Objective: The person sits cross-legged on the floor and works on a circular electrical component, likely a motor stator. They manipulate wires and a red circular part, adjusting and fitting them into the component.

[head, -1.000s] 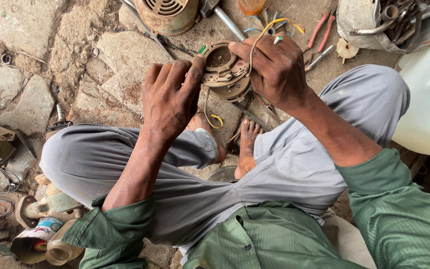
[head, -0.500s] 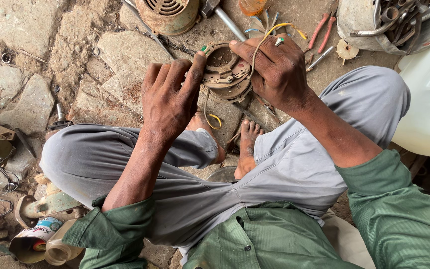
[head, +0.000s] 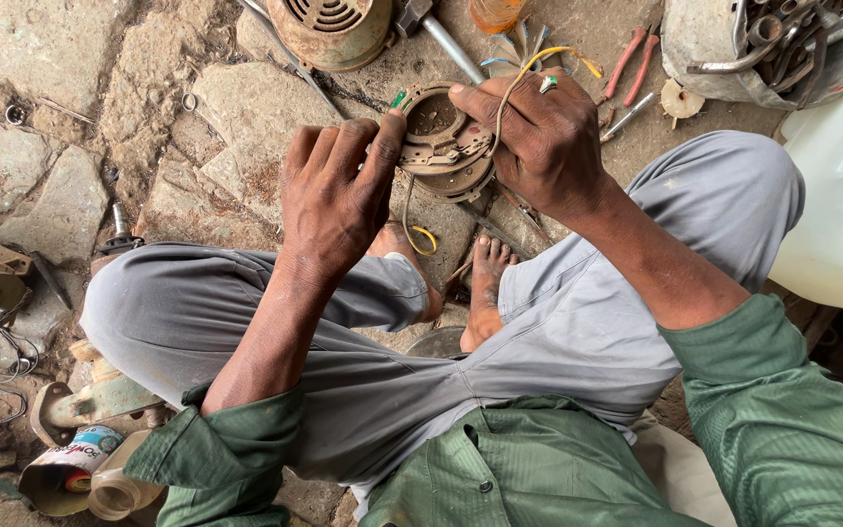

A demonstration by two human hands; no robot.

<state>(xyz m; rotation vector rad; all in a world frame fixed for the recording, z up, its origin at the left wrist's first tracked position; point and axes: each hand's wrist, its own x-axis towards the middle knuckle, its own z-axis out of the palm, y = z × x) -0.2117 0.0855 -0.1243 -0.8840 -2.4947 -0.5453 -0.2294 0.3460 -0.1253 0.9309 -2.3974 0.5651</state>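
Stone floor below; both hands' fingers point(head: 382, 146) clamp round motor part point(head: 441, 137) between them.

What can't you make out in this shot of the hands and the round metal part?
Head view only:
- Round metal part: its right side is hidden under the right hand.
- Left hand: fingertips hidden behind the part's rim.
- Yellow wire: its lower run hidden by the right hand.
- Tool tub: cut off by the top edge.
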